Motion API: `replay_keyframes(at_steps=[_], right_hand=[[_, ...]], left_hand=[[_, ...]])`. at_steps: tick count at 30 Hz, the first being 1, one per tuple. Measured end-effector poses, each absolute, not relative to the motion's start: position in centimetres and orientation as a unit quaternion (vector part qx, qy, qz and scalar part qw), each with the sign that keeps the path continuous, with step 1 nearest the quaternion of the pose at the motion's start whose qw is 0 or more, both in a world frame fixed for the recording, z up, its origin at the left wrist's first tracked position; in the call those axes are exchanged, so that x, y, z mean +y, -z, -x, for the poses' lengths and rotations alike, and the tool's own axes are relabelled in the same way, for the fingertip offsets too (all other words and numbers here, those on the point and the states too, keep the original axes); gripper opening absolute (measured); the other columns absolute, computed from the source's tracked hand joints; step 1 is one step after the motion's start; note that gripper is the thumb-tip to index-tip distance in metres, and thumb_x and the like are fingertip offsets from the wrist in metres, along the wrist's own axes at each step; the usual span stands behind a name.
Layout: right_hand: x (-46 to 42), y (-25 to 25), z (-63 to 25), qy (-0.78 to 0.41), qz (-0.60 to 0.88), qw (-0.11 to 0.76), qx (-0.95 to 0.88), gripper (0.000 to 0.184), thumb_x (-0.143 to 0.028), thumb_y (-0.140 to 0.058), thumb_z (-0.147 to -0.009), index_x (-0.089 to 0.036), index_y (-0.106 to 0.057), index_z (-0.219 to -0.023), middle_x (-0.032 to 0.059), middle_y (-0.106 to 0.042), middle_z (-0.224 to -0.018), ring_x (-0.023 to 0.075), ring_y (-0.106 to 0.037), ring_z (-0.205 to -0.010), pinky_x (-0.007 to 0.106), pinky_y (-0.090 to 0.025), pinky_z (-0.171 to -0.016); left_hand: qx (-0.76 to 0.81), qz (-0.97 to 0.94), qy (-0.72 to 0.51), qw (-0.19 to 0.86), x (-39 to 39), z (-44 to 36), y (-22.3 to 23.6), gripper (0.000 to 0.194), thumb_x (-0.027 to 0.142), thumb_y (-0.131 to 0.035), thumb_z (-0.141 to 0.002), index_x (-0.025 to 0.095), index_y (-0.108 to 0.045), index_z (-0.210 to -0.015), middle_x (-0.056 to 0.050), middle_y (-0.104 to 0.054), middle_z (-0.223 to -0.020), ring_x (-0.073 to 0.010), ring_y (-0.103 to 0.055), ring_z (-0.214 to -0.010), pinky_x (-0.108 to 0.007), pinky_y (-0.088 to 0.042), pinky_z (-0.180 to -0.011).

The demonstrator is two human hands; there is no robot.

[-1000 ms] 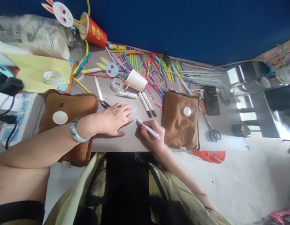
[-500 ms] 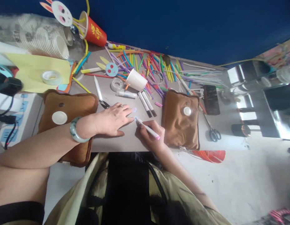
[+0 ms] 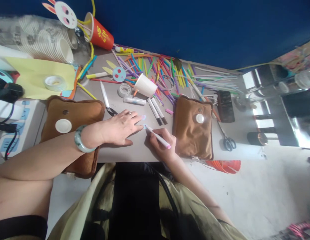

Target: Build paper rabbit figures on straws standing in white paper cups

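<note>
My right hand (image 3: pixel 163 143) is closed around a white marker (image 3: pixel 158 137) with a pink end, its tip down by a small blue piece (image 3: pixel 145 126) near my left fingertips. My left hand (image 3: pixel 122 126) lies flat on the table with its fingers spread. A small pale pink-and-blue piece (image 3: pixel 143 117) shows at its fingertips; the rest of these pieces is hidden or too small to make out. Two white markers with dark ends (image 3: pixel 157 111) lie just beyond my hands, near a pink marker cap (image 3: pixel 169 111).
Brown plush pouches lie left (image 3: pixel 74 113) and right (image 3: pixel 193 130) of my hands. Behind are a white paper cup (image 3: pixel 146 85), a tape roll (image 3: pixel 124 89), a blue rabbit face (image 3: pixel 119 74) and many coloured sticks (image 3: pixel 165 70). Scissors (image 3: pixel 229 143) lie at the right, a red cup (image 3: pixel 102 35) at the back left.
</note>
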State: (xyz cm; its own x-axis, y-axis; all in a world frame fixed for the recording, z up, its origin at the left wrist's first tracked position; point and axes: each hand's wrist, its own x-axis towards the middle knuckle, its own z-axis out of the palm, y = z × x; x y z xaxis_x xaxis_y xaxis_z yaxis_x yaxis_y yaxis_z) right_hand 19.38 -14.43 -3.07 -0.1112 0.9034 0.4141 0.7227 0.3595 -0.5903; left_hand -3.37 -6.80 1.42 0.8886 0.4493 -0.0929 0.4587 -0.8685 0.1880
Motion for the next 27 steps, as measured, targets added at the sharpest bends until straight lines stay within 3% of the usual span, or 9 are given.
replay_keyframes(at_steps=[27], right_hand=[[-14.56, 3.17, -19.53, -0.109, 0.566, 0.366, -0.730, 0.012, -0.028, -0.060, -0.089, -0.023, -0.058, -0.079, -0.0008, -0.070, -0.062, 0.0122, -0.062, -0.048, 0.021, -0.048, -0.049]], left_hand=[[0.240, -0.965, 0.012, 0.106, -6.85, 3.38, -1.42, 0.050, 0.046, -0.080, -0.080, 0.023, -0.068, -0.123, -0.015, -0.056, -0.147, -0.0353, -0.051, -0.133, -0.047, -0.043, -0.105]])
